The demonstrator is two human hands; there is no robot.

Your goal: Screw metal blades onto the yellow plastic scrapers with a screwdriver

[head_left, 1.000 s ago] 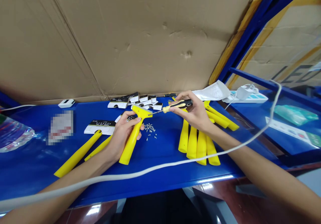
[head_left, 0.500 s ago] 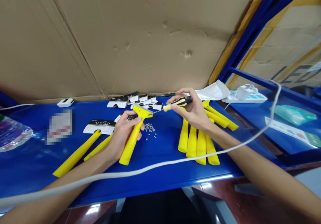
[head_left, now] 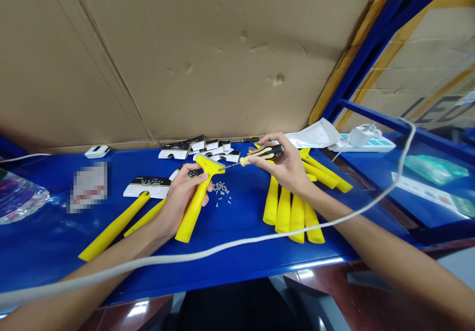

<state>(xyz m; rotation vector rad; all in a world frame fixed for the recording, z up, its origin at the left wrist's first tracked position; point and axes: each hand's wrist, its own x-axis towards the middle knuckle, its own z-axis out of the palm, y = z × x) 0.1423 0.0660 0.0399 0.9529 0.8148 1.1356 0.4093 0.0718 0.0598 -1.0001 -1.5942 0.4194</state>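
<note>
Left grip (head_left: 178, 195) clasps a bright yellow, T-shaped handle (head_left: 195, 207) — right grip (head_left: 288, 167) clasps a cream-and-black screwdriver (head_left: 266, 153).

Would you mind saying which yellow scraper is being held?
The scraper in the left hand, its head meeting the screwdriver; the others lie on the blue table.

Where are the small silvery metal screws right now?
In the head view, the small silvery metal screws lie in a loose cluster on the glossy blue tabletop, just right of the bare left hand, which grips a yellow T-shaped handle.
</note>
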